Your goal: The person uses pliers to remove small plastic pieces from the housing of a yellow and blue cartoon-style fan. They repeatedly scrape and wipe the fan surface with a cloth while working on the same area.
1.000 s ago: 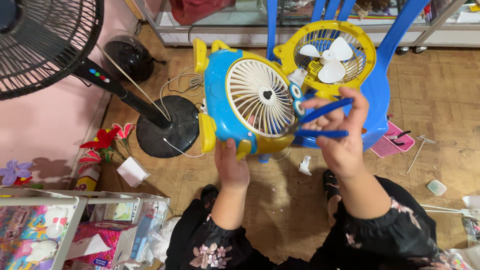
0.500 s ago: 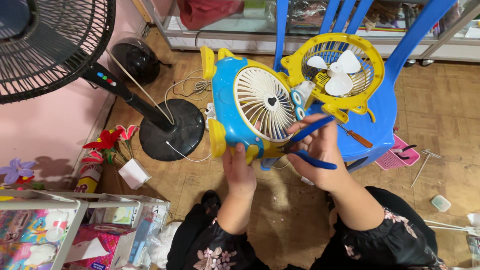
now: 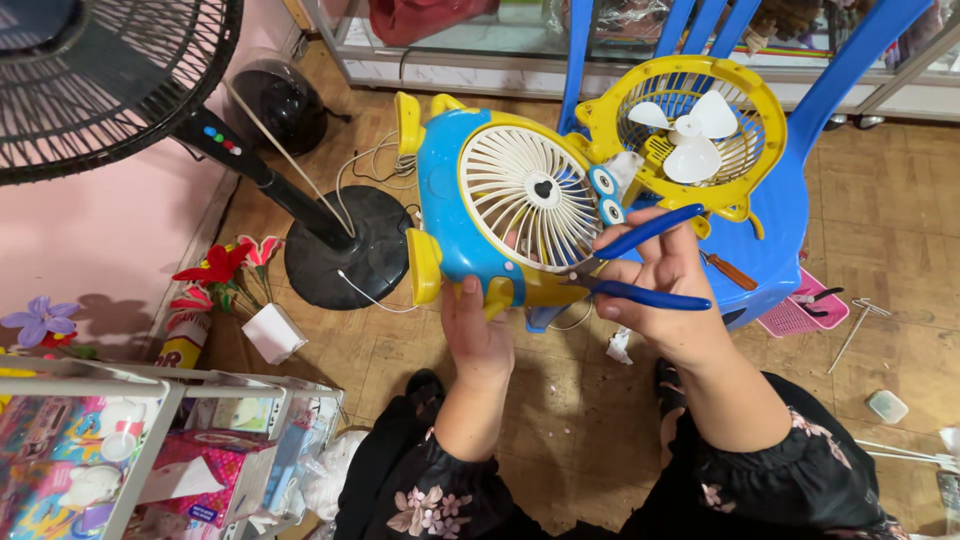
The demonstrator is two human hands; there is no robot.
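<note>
Over a worn wooden floor, the head camera looks down at a toy-like blue and yellow fan (image 3: 505, 215), held up between the person's knees. The left hand (image 3: 478, 335) is closed on its lower yellow edge, thumb up on the blue shell, bearing the weight from below. The right hand (image 3: 665, 290) is wrapped around the blue handles of a pair of pliers (image 3: 640, 265), whose nose goes in at the fan's lower right edge, just beside the white grille (image 3: 525, 195); whether the tip has hold of anything there cannot be told.

To work this well, I judge that the left hand should hold the body dead still while the pliers squeeze gently and pull straight, since thin moulded plastic cracks under a twist (and the glossy shell would slip in a loose hold).

Behind the fan, a yellow guard ring (image 3: 690, 125) with white blades lies on a blue plastic chair (image 3: 790, 210), beside a screwdriver (image 3: 730, 270) with a reddish handle.

Textures differ sharply: smooth, rounded, shiny plastic on the fan, fine radial ribs in the grille, rubbery sleeves on the plier handles. Left of it stands a black pedestal fan (image 3: 340, 255) with a matt round base and wire cage. Artificial flowers (image 3: 225, 270) lean near it.
</note>
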